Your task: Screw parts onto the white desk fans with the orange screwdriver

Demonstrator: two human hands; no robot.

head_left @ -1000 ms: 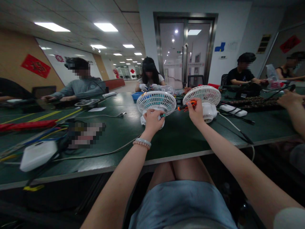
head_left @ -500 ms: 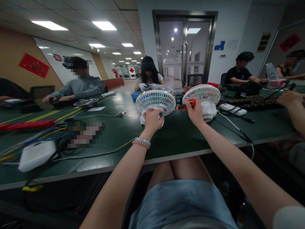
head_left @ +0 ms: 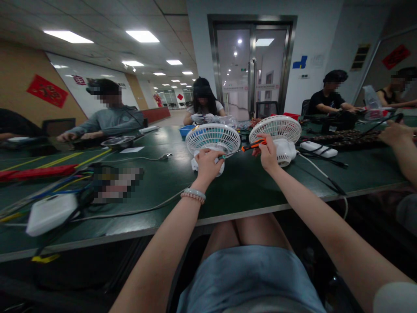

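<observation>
My right hand (head_left: 269,153) is closed on the orange-and-black handle of a screwdriver (head_left: 254,145), pinched between thumb and fingers. Its thin metal shaft points left, to my left hand (head_left: 208,164). There, thumb and fingers close on a small dark piece with a teal end (head_left: 222,157); what kind of piece it is I cannot make out. Just behind my left hand stands a white fan (head_left: 213,135) with a round grille, its base partly covered by the hand. A second white fan (head_left: 276,128) stands behind my right hand, its grille tilted up.
A white power strip (head_left: 318,149) with dark cables lies at right. To the left are a white box (head_left: 52,213), loose wires and a red bundle (head_left: 37,171). A cable runs along the green table (head_left: 156,187) near its front edge. Other people sit around it.
My right fingers have shifted on the screwdriver handle, so more of the orange-and-black grip shows. My left hand stays nearly in place with the teal-ended piece.
</observation>
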